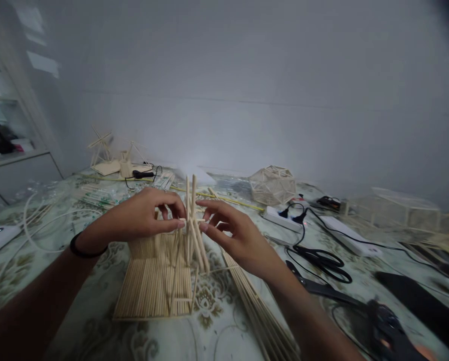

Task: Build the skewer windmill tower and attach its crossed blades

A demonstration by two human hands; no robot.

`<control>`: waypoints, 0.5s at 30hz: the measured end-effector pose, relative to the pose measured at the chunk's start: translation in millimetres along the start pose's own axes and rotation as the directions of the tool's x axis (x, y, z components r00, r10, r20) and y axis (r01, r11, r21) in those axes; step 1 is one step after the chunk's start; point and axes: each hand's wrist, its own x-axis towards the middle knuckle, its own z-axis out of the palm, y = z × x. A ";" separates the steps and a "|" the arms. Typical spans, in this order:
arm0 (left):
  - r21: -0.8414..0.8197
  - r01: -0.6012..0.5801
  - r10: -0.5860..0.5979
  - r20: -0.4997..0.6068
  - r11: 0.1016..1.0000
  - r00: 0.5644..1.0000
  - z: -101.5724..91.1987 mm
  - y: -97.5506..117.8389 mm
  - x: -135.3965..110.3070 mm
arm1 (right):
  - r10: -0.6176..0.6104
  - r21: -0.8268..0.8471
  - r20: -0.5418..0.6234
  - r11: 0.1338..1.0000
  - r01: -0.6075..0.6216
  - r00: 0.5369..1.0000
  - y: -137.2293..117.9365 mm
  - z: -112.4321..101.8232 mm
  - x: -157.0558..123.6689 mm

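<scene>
A model built of thin wooden sticks stands in front of me, with a flat stick floor [145, 288] and tall upright sticks [193, 195] at its right side. My left hand [152, 213] comes in from the left, thumb and fingertips closed at a short wooden stick beside the uprights. From the other side my right hand [235, 233] curls its fingers at the same spot, thumb and fingers pinching the end of a small crosswise stick [199, 220]. Slanting sticks [198, 248] hang below the fingers. The exact contact is small and partly blurred.
Long loose sticks [256, 306] lie right of the model. Farther right are a power strip [282, 219] with plugs, coiled black cable [322, 260] and a dark glue-gun-like tool [388, 326]. A stick-built polyhedron [273, 185] and a windmill-like model [104, 165] stand behind.
</scene>
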 end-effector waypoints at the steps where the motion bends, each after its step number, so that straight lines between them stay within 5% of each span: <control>1: -0.002 0.000 0.000 0.003 1.000 1.000 -0.1 0.1 0.0 | -0.006 -0.006 0.000 1.000 0.006 1.000 0.4 0.0 -0.1; 15: -0.022 0.008 -0.008 0.003 1.000 1.000 0.3 1.4 0.4 | -0.045 -0.026 0.035 0.999 0.046 0.998 0.0 0.0 0.4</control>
